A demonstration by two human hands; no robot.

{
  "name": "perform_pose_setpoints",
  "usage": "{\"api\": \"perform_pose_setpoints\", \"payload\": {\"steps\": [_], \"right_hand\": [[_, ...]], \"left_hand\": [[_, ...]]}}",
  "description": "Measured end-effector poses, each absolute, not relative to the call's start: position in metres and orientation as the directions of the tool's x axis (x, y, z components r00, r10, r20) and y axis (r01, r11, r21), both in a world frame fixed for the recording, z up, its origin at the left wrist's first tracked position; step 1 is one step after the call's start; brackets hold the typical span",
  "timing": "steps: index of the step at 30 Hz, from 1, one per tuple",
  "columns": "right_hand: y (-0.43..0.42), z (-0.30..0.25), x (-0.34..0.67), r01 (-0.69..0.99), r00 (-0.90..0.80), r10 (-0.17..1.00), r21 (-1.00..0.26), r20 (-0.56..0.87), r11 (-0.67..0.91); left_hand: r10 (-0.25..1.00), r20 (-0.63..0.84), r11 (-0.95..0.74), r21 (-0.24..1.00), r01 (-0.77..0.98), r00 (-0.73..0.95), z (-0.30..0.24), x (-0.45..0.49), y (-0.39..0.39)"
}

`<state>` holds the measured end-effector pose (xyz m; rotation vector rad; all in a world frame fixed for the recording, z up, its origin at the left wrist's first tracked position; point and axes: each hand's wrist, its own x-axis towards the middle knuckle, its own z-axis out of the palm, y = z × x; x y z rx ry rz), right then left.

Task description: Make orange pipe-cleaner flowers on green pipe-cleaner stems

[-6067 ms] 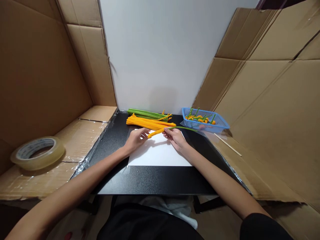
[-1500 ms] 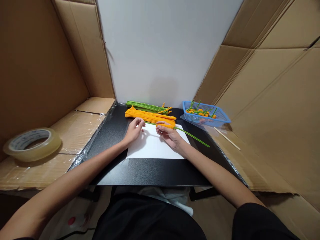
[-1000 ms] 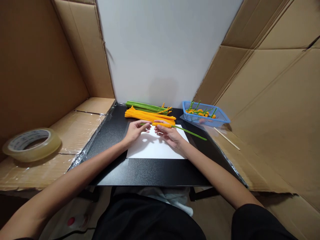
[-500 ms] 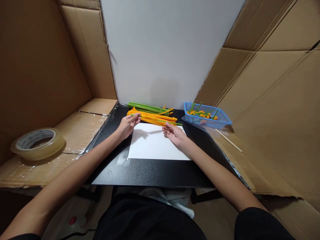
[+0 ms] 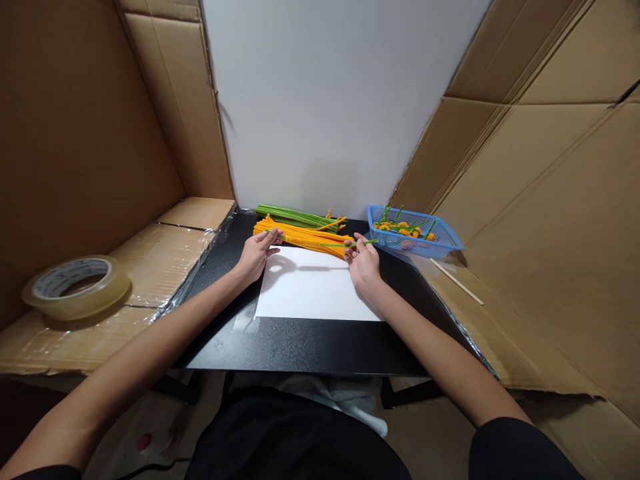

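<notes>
Whereas our hands sat close together a sec ago, we'd spread them apart: left hand (image 5: 257, 250) & right hand (image 5: 363, 263) each pinched an end of the green pipe cleaner (image 5: 334, 245), stretched straight over the white paper's (image 5: 310, 293) far edge, against the orange pile (image 5: 295, 233).

Even, fairly bright indoor light from overhead. Left hand (image 5: 256, 253) and right hand (image 5: 365, 268) throw soft shadows onto the paper (image 5: 310, 297); faint grey shadow low on the wall (image 5: 325, 100). Mild sheen on the worktop (image 5: 300, 350). Centre sharp; wide-angle lens bends the cardboard (image 5: 550, 200) at the edges. Bottom of frame dim, below the worktop.
</notes>
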<state>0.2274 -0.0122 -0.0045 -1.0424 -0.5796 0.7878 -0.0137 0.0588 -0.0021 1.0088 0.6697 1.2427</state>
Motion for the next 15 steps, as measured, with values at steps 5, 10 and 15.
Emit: {"api": "perform_pose_setpoints", "payload": {"steps": [5, 10, 15], "right_hand": [[-0.016, 0.000, 0.228, 0.002, 0.558, 0.793, -0.956, 0.243, 0.292], [-0.031, 0.006, 0.214, 0.757, 0.007, 0.870, -0.571, 0.493, 0.318], [-0.042, 0.004, 0.195, 0.915, -0.247, 0.890, -0.211, 0.384, 0.345]], "left_hand": [[0.961, 0.136, -0.032, 0.920, -0.390, 0.242, -0.002, -0.009, 0.053], [0.920, 0.250, -0.170, 0.949, -0.267, 0.302, 0.001, -0.001, 0.038], [0.874, 0.217, -0.149, 0.972, -0.184, 0.434, 0.000, 0.008, 0.023]]}}
